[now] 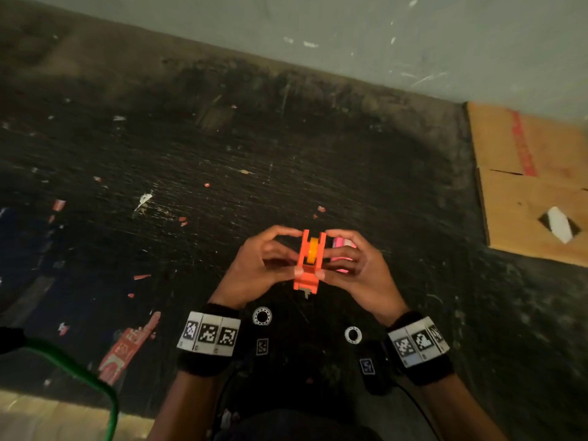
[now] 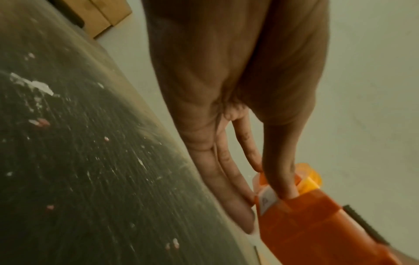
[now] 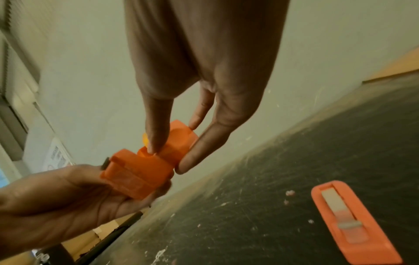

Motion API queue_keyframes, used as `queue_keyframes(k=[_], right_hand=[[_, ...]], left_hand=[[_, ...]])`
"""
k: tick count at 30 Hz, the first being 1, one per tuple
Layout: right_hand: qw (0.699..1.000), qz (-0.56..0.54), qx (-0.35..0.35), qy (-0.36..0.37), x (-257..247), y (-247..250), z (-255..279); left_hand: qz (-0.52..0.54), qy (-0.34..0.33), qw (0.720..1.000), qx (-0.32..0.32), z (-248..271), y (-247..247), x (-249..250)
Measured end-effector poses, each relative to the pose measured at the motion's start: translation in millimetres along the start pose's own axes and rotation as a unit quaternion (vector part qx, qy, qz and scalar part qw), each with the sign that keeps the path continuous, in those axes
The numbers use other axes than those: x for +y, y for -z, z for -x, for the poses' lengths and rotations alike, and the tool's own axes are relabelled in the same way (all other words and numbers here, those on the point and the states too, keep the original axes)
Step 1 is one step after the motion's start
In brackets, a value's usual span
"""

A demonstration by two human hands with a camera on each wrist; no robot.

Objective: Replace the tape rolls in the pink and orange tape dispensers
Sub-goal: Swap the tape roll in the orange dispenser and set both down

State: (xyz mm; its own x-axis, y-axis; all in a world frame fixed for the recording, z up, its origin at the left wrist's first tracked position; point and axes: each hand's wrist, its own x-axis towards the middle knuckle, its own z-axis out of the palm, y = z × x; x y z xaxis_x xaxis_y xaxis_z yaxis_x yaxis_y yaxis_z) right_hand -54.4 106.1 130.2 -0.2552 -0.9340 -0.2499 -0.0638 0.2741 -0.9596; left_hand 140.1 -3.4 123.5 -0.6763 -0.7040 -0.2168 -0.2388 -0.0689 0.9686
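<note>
Surface: dark, scratched tabletop (image 1: 222, 160), littered with small red and white scraps; pale grey-green wall (image 1: 381, 33) behind it. Flattened cardboard (image 1: 528, 186) at the right edge, green cable (image 1: 73, 370) at lower left. Two empty white tape cores (image 1: 262, 316) (image 1: 353, 334) lie on the table near the wrists.

Orange tape dispenser (image 1: 310, 265) is held up off the table between both hands, cutter end toward the person. Yellow-orange tape roll (image 1: 313, 249) sits in its slot between the side walls.

Left hand (image 1: 257, 265): curled, thumb and fingers pinching the dispenser's left side. Right hand (image 1: 353, 265): same on the right side, thumb tip at the roll slot.

Pink tape dispenser (image 1: 342, 248) on the table just behind the right fingers, mostly hidden in head view; the right wrist view shows it lying on the table with tape across its top
</note>
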Motion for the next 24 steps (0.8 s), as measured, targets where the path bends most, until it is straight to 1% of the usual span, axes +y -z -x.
queue_keyframes(k=[5,9,11,16,22,24], right_hand=[[1.000,0.015,-0.003,0.022,-13,3,43],[0.999,0.012,-0.009,0.031,-11,7,60],[0.999,0.014,-0.012,0.034,-8,9,64],[0.999,0.013,-0.017,0.031,-3,10,69],[1.000,0.011,-0.010,0.027,11,4,69],[1.000,0.007,0.003,0.024,17,6,71]], left_hand=[[0.042,0.010,0.999,-0.003,37,-17,19],[0.060,0.000,0.998,0.003,53,-29,20],[0.053,-0.007,0.999,-0.007,55,-31,21],[0.000,0.003,0.999,-0.046,56,-30,28],[-0.013,0.007,0.999,-0.041,52,-29,21],[-0.015,0.012,0.999,-0.026,51,-23,17]])
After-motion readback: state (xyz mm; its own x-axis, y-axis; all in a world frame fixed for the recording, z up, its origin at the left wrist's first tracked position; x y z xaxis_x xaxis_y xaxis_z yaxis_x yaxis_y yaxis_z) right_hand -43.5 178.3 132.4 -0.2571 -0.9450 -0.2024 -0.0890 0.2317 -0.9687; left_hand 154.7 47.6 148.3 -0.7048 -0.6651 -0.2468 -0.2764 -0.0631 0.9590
